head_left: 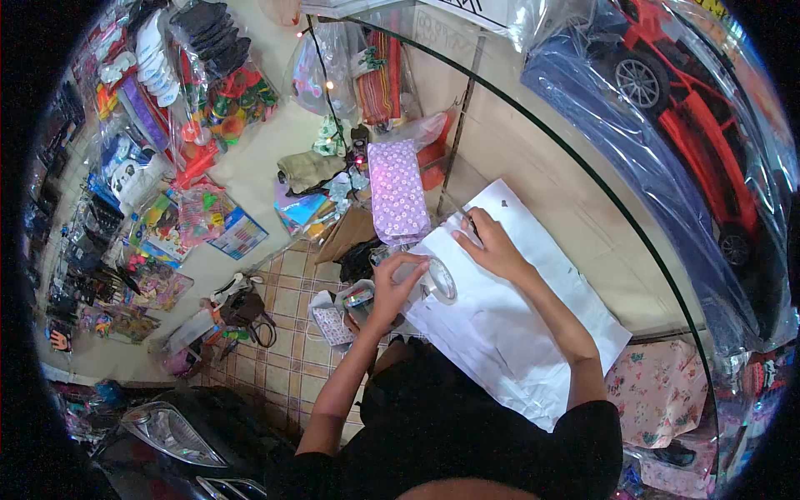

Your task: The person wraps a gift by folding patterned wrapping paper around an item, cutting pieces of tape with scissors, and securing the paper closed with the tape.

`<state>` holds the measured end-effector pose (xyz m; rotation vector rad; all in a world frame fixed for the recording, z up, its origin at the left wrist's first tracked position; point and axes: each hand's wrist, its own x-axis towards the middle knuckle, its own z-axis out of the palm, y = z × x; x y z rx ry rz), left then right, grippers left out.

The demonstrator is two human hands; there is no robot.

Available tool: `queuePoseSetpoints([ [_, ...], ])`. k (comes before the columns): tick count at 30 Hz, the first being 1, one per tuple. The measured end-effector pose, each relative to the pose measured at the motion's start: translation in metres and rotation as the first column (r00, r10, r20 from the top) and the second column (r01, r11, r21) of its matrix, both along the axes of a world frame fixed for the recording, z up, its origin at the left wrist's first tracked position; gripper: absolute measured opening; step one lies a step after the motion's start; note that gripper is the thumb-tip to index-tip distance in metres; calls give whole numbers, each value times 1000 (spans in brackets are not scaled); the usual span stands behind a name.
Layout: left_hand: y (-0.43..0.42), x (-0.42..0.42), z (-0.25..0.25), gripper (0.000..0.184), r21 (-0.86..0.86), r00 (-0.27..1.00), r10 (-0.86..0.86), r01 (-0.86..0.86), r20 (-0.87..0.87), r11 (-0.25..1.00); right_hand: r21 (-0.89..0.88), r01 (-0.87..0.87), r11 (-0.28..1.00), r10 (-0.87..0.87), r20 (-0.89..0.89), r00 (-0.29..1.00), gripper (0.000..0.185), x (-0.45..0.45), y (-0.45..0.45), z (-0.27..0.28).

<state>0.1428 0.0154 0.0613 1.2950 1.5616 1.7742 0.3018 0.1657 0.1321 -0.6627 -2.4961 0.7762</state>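
My left hand [395,288] pinches the edge of a roll of clear tape [442,279], with the roll tilted over a large white sheet of paper [517,321]. A shiny clear patch, perhaps a strip of tape, shows by the fingertips. My right hand [493,247] is over the upper part of the paper, its fingers curled around a slim dark tool [473,225]. A thin blade-like part points up and left from it; the grip hides most of its shape, so I cannot tell its kind. The paper is creased and lies partly across my lap.
A purple flowered package [398,192] lies just beyond the paper. A glass edge [575,152] curves along the right, near a boxed red toy car [708,150]. Bagged toys [229,104] hang at upper left. Small boxes [333,317] stand on the tiled floor [287,358].
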Motion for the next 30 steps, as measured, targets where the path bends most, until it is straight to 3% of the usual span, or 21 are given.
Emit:
queuePoseSetpoints([
  [1,-1,0,4,12,9,1000,10,-11,18,1000,85,59,995,-65,65,996,31,2,1,2],
  [2,-1,-1,1,11,7,998,28,-28,53,1000,112,86,990,-113,265,957,32,6,2,-3],
  [5,0,-2,-7,12,6,988,73,-75,138,997,307,87,948,-199,358,912,36,16,5,-50],
  [6,-1,-2,-5,12,6,985,83,-85,152,996,278,74,958,-194,433,880,39,16,2,-44],
  [9,-2,0,0,12,14,975,105,-109,197,994,515,83,853,-162,110,981,38,11,-10,-34],
  [11,-2,0,3,12,14,959,116,-124,259,992,139,-186,973,177,72,982,31,3,-22,-2],
  [13,-2,-1,5,13,3,928,122,-132,352,991,-254,-498,829,520,21,854,28,1,-28,2],
  [16,2,-5,5,13,42,812,124,-179,570,983,-73,-581,810,582,-15,813,30,-8,-42,-21],
  [19,0,-14,-3,14,53,749,188,-286,635,957,-88,-527,845,534,167,829,33,-7,-40,-12],
  [22,-6,-21,-2,15,34,766,249,-333,593,942,118,-300,947,254,298,920,34,-3,-38,-18],
  [25,-10,-26,-4,15,38,717,227,-333,659,942,201,-240,950,179,281,943,35,1,-42,1],
  [28,-12,-32,-13,16,47,670,185,-312,718,949,-224,-315,922,359,197,912,36,5,-41,17],
  [30,-10,-34,-15,17,92,703,155,-300,695,950,-23,-223,974,216,362,907,36,4,-45,14],
])
